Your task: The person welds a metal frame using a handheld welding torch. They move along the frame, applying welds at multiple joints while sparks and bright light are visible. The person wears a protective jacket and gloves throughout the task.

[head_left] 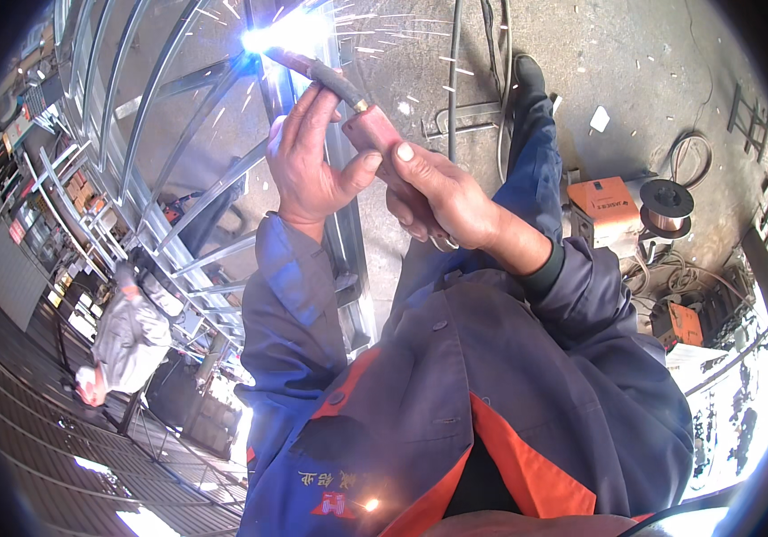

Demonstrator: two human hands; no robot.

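Note:
A welding torch point(375, 132) with a reddish handle and dark neck points toward the upper left. My right hand point(456, 197) is wrapped round its handle, thumb on top. Against the torch's neck rest the fingertips of my left hand point(308, 170), with its thumb reaching to the handle, so this hand steadies the torch. At the tip burns a bright blue-white arc point(263, 40), throwing sparks to the right. The arc meets a metal frame point(277, 89) of shiny bars; glare hides the exact spot being welded.
Curved metal bars point(142, 89) fill the left side. On the floor at right stand an orange welding machine point(603, 206), a wire spool point(667, 208) and coiled cables point(670, 273). Cables point(456, 72) run past my foot point(529, 76). Another person point(129, 340) in light clothes is farther left.

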